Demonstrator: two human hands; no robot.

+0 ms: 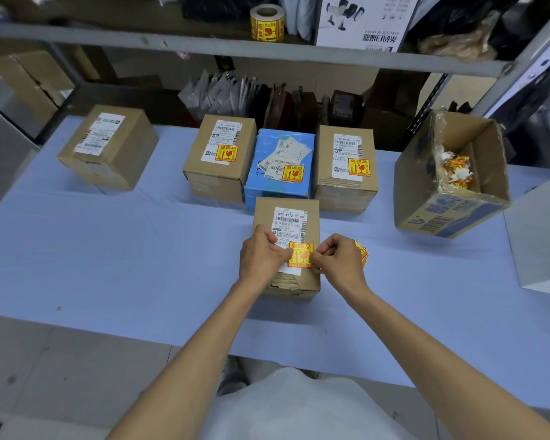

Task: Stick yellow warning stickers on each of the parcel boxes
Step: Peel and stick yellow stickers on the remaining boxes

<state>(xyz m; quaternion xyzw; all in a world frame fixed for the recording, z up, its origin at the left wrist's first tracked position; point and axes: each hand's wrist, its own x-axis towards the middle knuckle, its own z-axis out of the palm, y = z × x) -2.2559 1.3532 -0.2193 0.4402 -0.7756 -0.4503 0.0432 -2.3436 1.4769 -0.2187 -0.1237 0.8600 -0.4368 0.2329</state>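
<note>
On the blue table stands the near parcel box [291, 214], brown, with a white shipping label. A yellow warning sticker [300, 254] lies on the label's lower part. My left hand [261, 257] rests over the box's left edge and pinches the sticker's left side. At the sticker's right side, the curled fingers of my right hand [340, 263] hold a strip of yellow stickers [362, 251] that pokes out behind it. Behind, a brown box [219, 160], a blue box [280, 166] and another brown box [346, 169] each bear a yellow sticker. A brown box [108, 147] far left shows only a label.
An open carton [426, 185] at the right holds crumpled sticker scraps. A white box [540, 236] sits at the right edge. A roll of yellow stickers [266, 25] stands on the metal shelf [172, 41] above. Bags and cartons fill the space behind the table [108, 265].
</note>
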